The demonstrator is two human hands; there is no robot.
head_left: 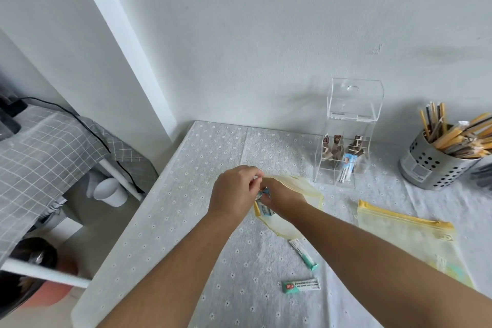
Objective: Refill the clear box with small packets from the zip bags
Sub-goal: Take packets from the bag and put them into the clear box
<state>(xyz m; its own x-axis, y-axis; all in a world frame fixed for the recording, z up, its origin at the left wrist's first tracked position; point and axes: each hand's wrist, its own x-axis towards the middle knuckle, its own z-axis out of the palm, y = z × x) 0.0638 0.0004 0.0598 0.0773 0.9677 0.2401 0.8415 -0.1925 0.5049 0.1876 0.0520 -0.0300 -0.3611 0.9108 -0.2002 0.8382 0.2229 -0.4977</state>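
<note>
The clear box (346,141) stands at the back of the table with its lid up; brown packets and one blue-white packet lie inside. In the middle of the table lies a yellow-edged zip bag (300,186). My left hand (234,192) grips the bag's mouth. My right hand (282,198) reaches into it, fingers closed on small teal-and-white packets (265,210). Two teal-white packets lie loose on the cloth, one (303,254) near my right forearm and another (302,286) closer to me. A second zip bag (410,237) lies flat at the right.
A perforated metal cup (431,165) full of wrapped sticks stands at the far right. The table (170,221) has a floral cloth and its left edge drops to the floor. A grey checked surface (40,157) and a white cup (110,192) are to the left.
</note>
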